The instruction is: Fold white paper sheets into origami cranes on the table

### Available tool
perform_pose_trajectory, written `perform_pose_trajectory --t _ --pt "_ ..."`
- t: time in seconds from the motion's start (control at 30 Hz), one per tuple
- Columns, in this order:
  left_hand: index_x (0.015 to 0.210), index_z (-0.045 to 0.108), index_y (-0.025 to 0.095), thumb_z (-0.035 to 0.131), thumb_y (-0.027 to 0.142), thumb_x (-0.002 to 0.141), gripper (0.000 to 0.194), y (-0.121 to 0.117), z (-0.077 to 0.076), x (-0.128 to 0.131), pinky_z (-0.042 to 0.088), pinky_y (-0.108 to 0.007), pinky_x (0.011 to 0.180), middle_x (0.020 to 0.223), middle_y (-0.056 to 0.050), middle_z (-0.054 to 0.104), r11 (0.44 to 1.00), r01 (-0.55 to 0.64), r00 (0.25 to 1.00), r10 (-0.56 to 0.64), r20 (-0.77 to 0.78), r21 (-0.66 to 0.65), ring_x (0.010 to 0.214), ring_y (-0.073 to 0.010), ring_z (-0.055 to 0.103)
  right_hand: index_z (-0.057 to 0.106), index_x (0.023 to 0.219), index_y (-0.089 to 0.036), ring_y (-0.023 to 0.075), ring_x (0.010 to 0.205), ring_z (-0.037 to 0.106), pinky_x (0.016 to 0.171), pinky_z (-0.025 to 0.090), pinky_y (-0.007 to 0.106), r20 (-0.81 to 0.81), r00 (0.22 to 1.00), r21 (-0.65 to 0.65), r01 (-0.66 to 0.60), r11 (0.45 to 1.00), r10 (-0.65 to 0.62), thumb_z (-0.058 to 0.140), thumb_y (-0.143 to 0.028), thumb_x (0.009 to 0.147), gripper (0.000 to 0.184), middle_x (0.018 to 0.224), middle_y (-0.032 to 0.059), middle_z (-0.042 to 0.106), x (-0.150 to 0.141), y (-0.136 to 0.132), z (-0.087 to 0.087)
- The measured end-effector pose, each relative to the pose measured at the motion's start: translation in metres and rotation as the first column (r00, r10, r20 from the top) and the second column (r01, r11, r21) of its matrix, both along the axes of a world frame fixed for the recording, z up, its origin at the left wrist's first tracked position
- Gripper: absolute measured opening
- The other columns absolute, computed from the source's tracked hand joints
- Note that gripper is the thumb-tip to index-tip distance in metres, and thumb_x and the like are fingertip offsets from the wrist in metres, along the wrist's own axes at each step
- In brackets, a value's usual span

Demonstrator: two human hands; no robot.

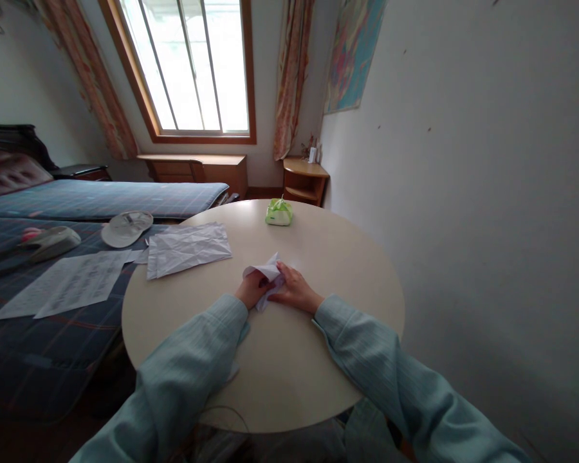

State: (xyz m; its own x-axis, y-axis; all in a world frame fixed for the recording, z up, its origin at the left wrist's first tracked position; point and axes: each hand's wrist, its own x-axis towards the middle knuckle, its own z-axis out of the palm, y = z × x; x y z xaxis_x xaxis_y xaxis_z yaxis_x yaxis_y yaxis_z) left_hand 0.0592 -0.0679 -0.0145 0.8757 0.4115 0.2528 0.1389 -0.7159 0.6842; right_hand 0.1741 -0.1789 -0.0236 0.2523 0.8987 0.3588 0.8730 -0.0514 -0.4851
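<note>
A folded sheet of white paper (264, 270) is held between my two hands, just over the middle of the round table (289, 360). My left hand (252, 289) grips its lower left side, with part of the fingers tucked under a raised flap. On the other side, my right hand (296, 288) pinches the paper, thumb low and fingers on the upper edge. Its lower tip points down toward the tabletop. To the left lies a stack of creased white paper (190, 249). Beyond my hands sits a green and white tissue pack (279, 213).
Left of the table is a bed (67, 347) with a plaid cover. On it lie printed sheets (77, 283), a pale cap (127, 229) and a grey object (53, 243). A white wall (487, 225) stands close on the right. A corner shelf (306, 168) is behind the table.
</note>
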Motion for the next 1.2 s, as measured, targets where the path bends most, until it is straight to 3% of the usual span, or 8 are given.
perform_pose_trajectory --t 0.17,0.33,0.53,0.7,0.87,1.2 --pt "0.099 0.058 0.015 0.052 0.018 0.068 0.032 -0.002 0.001 0.000 0.042 -0.032 0.082 0.098 -0.006 0.062 1.000 0.007 0.999 -0.007 0.039 0.020 0.091 -0.0204 0.055 0.029 0.125 -0.012 0.0272 0.113 0.038 0.094 0.029 0.042 0.005 1.000 0.014 -0.015 1.000 0.015 0.064 -0.050 0.054 0.087 0.121 0.0171 0.042 -0.001 -0.001 0.002" --pt "0.096 0.060 0.016 0.051 0.020 0.070 0.027 -0.005 0.004 -0.002 0.043 -0.031 0.080 0.095 -0.006 0.063 0.994 -0.028 0.999 0.025 0.026 0.103 0.088 -0.0203 0.056 0.036 0.121 -0.014 0.0245 0.111 0.040 0.094 0.030 0.040 0.025 0.999 0.056 -0.041 0.998 0.040 0.066 -0.045 0.054 0.079 0.119 0.0138 0.046 -0.002 -0.004 0.006" --pt "0.086 0.063 0.015 0.052 0.024 0.070 0.021 -0.006 0.007 -0.003 0.045 -0.027 0.069 0.082 -0.007 0.066 0.980 -0.103 0.994 0.107 -0.014 0.171 0.076 -0.0192 0.059 0.047 0.111 -0.016 0.0186 0.107 0.045 0.093 0.032 0.035 0.044 0.999 0.122 -0.022 0.992 0.016 0.056 -0.031 0.071 0.043 0.113 0.0098 0.052 -0.003 -0.004 0.010" --pt "0.074 0.065 0.012 0.051 0.025 0.070 0.019 -0.007 0.010 -0.003 0.043 -0.026 0.061 0.070 -0.008 0.065 0.956 -0.127 0.984 0.154 -0.085 0.263 0.063 -0.0176 0.057 0.052 0.105 -0.018 0.0167 0.097 0.052 0.086 0.038 0.032 0.017 1.000 0.054 0.002 0.999 -0.002 0.051 -0.026 0.075 0.032 0.105 0.0073 0.057 -0.003 -0.006 0.014" --pt "0.081 0.063 0.018 0.051 0.022 0.070 0.017 -0.009 0.011 -0.005 0.043 -0.024 0.065 0.076 -0.005 0.064 0.949 -0.084 0.995 0.099 -0.033 0.303 0.068 -0.0156 0.057 0.054 0.104 -0.020 0.0171 0.096 0.052 0.085 0.038 0.032 0.034 0.999 0.014 0.016 1.000 -0.017 0.051 -0.025 0.075 0.030 0.102 0.0063 0.059 -0.003 -0.008 0.018" --pt "0.084 0.062 0.021 0.054 0.028 0.069 0.019 -0.011 0.014 -0.007 0.042 -0.024 0.064 0.074 -0.003 0.062 0.938 -0.130 0.986 0.155 -0.055 0.321 0.069 -0.0153 0.056 0.063 0.086 -0.020 0.0165 0.093 0.052 0.084 0.037 0.031 0.060 0.994 -0.029 0.089 0.996 -0.087 0.052 -0.023 0.074 0.016 0.097 0.0045 0.062 -0.001 -0.006 0.021"
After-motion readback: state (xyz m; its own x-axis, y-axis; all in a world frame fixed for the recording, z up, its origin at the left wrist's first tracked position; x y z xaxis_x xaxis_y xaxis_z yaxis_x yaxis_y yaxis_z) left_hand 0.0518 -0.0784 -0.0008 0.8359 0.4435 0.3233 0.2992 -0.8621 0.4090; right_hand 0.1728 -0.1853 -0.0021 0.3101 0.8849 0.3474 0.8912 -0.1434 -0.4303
